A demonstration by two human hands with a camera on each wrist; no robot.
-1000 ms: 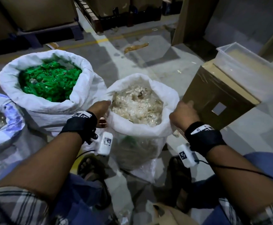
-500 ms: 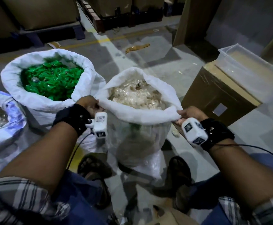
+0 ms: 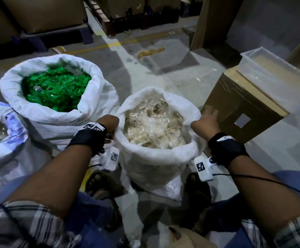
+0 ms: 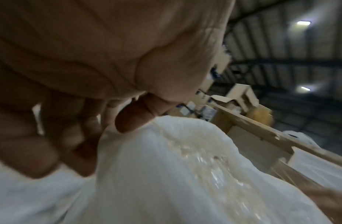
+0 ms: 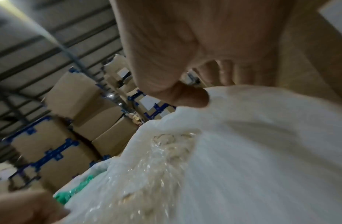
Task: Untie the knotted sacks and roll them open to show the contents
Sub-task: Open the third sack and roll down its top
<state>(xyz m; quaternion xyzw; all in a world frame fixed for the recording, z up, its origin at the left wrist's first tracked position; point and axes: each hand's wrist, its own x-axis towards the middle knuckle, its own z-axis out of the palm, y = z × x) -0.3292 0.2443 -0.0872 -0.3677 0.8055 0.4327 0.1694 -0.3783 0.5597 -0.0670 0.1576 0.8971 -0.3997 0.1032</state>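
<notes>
Both hands on opposite sides of the rolled rim of the white woven plastic sack of pale clear-wrapped pieces (image 3: pixel 156 154); the sack stands upright on the floor straight ahead of the person, between the two forearms.

Left hand (image 3: pixel 108 122) grips the rim's left side, fingers curled over the fabric, thumb (image 4: pixel 134 116) pressed on it. Right hand (image 3: pixel 205 122) holds the rim's right side, thumb (image 5: pixel 191 97) on top; its fingers look blurred, so how far they curl I cannot tell. The mouth is open, a thick cuff is already turned down, and the contents show. Both hands are equally near; judged next move: push the cuff down evenly on both sides. The white woven sack of green wrapped pieces (image 3: pixel 56 90) stands rolled open just beside it on the left, and a brown cardboard box (image 3: pixel 244 108) on the right.
</notes>
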